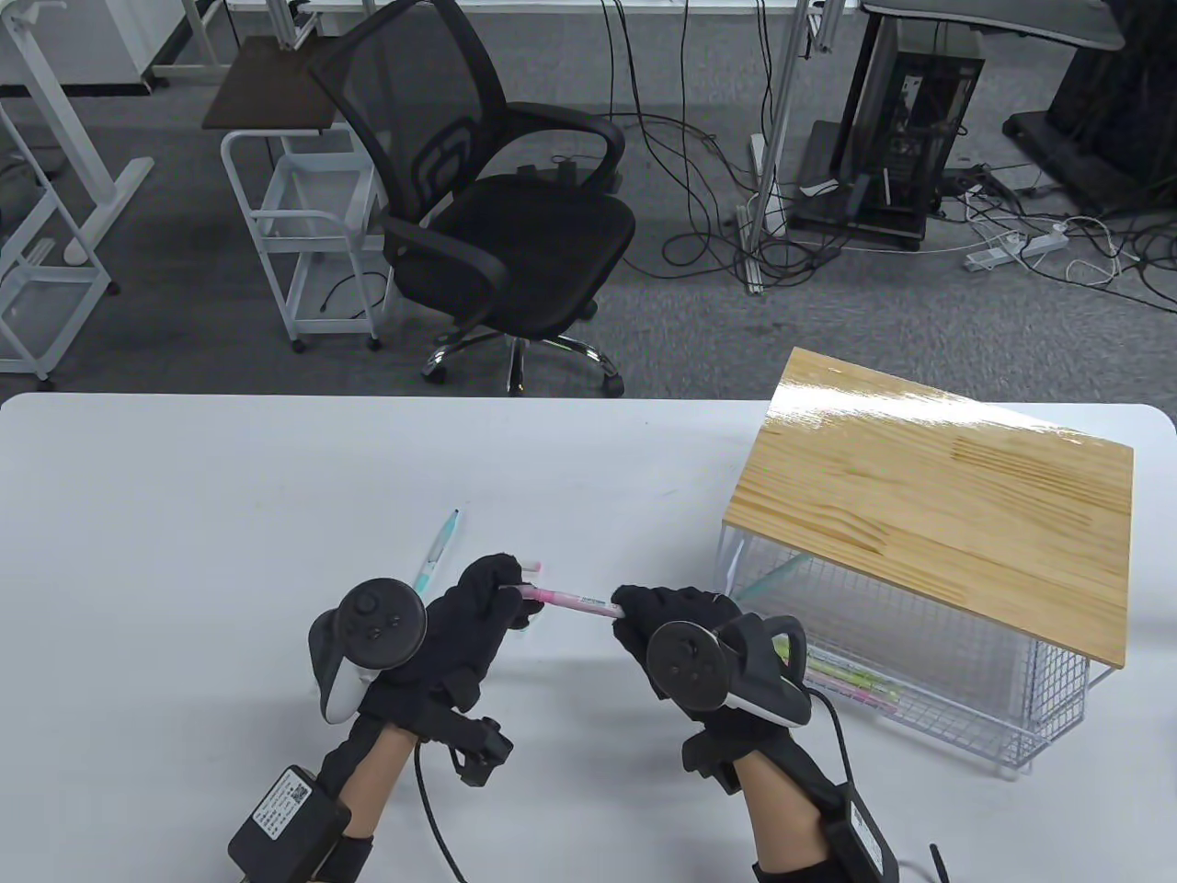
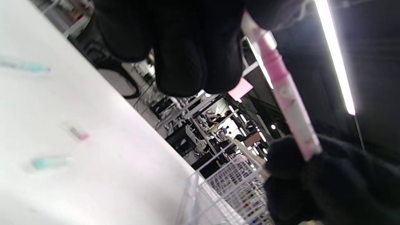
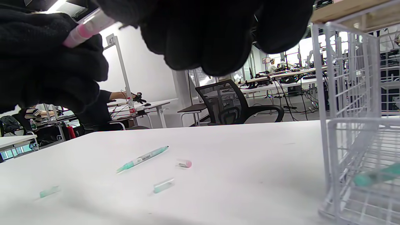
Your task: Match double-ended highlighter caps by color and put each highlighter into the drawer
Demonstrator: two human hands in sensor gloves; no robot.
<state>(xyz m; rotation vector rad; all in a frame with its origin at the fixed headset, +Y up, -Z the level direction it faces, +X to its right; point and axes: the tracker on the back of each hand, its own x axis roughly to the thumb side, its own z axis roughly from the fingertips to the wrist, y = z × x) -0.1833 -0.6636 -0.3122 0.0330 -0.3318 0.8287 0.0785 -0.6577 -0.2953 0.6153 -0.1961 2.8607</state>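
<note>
We see the pink highlighter (image 1: 572, 602) held above the white table (image 1: 184, 515) between both hands; the left hand (image 1: 469, 621) pinches one end in curled fingers, the right hand (image 1: 667, 621) grips the other; a green highlighter (image 3: 142, 158), a pink cap (image 3: 183, 163) and two green caps (image 3: 163, 186) lie on the table; the wire drawer (image 1: 929, 676) stands to the right.

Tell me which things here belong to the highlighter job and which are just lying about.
Job: pink highlighter held between left hand and right hand; pink cap; teal highlighter; two teal caps; wire drawer.

Lying about: office chair; white cart; floor cables.
</note>
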